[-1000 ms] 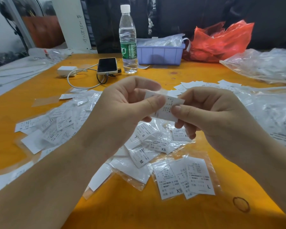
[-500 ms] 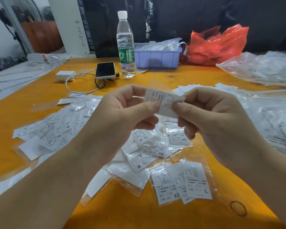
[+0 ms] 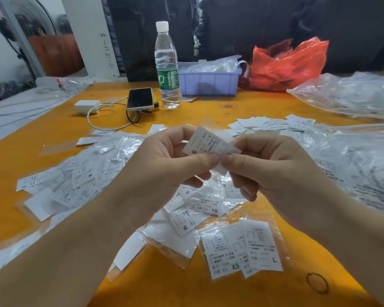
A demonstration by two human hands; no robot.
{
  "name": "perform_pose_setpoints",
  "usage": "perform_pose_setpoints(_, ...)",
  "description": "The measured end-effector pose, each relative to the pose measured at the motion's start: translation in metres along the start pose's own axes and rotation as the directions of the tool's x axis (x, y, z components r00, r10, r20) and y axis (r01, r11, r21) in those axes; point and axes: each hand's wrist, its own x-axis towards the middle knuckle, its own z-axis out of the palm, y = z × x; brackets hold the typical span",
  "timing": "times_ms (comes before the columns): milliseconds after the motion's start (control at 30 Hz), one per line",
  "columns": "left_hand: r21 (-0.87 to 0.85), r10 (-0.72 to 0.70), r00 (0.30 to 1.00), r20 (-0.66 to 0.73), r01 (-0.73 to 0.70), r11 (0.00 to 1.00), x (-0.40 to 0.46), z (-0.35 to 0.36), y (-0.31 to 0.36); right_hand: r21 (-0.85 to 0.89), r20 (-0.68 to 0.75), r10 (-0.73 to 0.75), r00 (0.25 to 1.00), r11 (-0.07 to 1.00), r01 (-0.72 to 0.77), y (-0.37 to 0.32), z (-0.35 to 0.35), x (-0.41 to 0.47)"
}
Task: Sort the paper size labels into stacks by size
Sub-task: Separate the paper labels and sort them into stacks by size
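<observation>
loose labels [image 3: 186, 220] crowd the table [image 3: 16, 156] below.

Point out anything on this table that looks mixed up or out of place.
The clear bag nearest the person holds an XS label and an L label together, so sizes are mixed there. The pile behind it is an unsorted jumble of M, S, XS. Both hands, left hand and right hand, pinch one S label.
</observation>
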Motion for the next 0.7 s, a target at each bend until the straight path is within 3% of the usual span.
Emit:
perform_pose_setpoints(267, 0.051, 0.0, 1.0, -0.021, 0.001, 0.999, 0.0011, -0.0005, 0.0005, -0.012, -0.079, -0.05, 0.996, 0.999, 0.05, 0.001, 0.0007, 0.0)
perform_pose_setpoints(500, 0.072, 0.009, 0.999, 0.035, -0.012, 0.997, 0.0018, -0.0003, -0.0013, -0.31, -0.094, -0.256, 0.962, 0.926, 0.216, 0.0025, 0.0038, -0.0036)
perform_pose_setpoints(700, 0.091, 0.023, 0.998, 0.061, -0.029, 0.995, 0.0009, -0.0014, -0.0016, -0.361, -0.101, -0.309, 0.945, 0.897, 0.255, -0.0024, 0.0043, -0.0042)
